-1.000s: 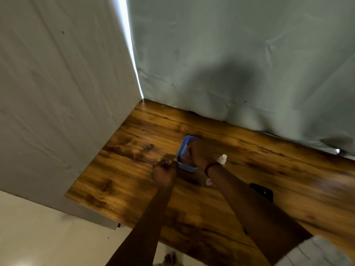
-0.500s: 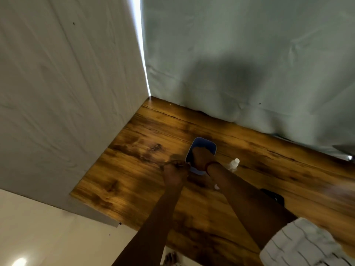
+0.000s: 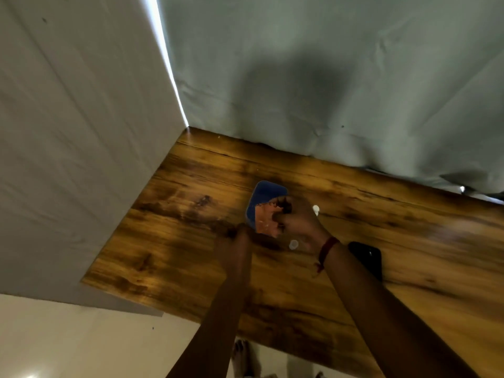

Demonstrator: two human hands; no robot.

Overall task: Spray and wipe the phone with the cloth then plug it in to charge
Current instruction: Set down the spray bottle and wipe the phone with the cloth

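A pinkish-orange cloth lies half out of a blue tray in the middle of the wooden table. My right hand pinches the cloth's right edge over the tray. Curled at the tray's near-left corner, my left hand holds it; the fingers are dark and blurred. A small clear spray bottle with white ends lies mostly hidden under my right hand. The black phone lies flat to the right of my right wrist.
A grey-white fabric backdrop hangs along the table's far edge, and a white panel stands along its left edge. The table's near edge runs above a pale floor, where bare feet show.
The cloth, hidden under my right hand before, now shows as that hand has drawn it up and to the right out of the tray. My left hand stays at the tray's corner.
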